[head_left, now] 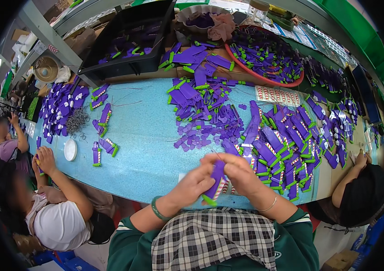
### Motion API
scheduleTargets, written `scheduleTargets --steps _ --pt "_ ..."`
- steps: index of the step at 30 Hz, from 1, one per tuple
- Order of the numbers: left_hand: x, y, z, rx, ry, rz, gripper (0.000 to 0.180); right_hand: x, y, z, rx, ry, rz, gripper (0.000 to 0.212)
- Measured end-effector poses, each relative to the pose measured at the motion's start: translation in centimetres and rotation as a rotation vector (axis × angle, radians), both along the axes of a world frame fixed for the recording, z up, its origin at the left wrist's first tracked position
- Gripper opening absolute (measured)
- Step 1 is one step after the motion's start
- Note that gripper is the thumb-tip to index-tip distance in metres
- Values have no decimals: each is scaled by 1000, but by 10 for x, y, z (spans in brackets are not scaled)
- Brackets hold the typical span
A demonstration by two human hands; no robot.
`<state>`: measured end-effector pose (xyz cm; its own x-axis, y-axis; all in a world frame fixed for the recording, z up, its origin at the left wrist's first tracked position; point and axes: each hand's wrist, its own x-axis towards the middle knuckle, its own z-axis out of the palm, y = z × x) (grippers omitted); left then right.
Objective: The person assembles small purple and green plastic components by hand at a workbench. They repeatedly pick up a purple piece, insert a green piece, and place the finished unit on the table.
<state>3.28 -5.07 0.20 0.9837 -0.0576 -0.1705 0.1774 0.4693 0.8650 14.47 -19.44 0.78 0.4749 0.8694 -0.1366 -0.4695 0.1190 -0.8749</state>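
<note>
In front of my chest, a flat purple plastic part (218,170) with a green end and a red-and-white striped sticker is held between both hands. My left hand (195,181) grips its lower left side, fingers closed round it. At its upper right, my right hand (236,168) has its fingers bent against the top of the part; the exact fingertip contact is partly hidden. Close to my right hand lies a large pile of similar purple-and-green parts with striped stickers (275,151). Beyond my hands are small loose purple pieces (203,134).
A sticker sheet (277,95) lies beyond the pile. A black crate (126,67) and a red-rimmed basket (271,81) of purple parts stand at the back. A white dish (70,150) sits at left. Co-workers sit at left (61,221) and right (363,194).
</note>
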Motion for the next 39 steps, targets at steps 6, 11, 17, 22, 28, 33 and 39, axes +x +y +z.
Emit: scheduleTargets --steps 6,11,17,22,28,33,39 --pt "11 32 23 1479 -919 412 18 9 -5 4 -83 26 15 24" --pt "6 26 3 1492 -1113 399 24 4 4 5 -114 147 -32 9" --pt "7 24 3 1475 -1153 376 26 1 1 8 -125 152 -75 10" --pt "8 21 4 1441 -1197 338 24 0 3 3 -152 77 -97 13" --pt "4 21 7 1424 -1257 355 21 4 3 -7 -156 97 70 23" --pt "2 20 6 1459 -1265 363 22 -10 -1 -4 -210 300 123 27" --pt "0 18 0 1420 -1141 340 22 -7 -39 -3 -162 171 355 23"
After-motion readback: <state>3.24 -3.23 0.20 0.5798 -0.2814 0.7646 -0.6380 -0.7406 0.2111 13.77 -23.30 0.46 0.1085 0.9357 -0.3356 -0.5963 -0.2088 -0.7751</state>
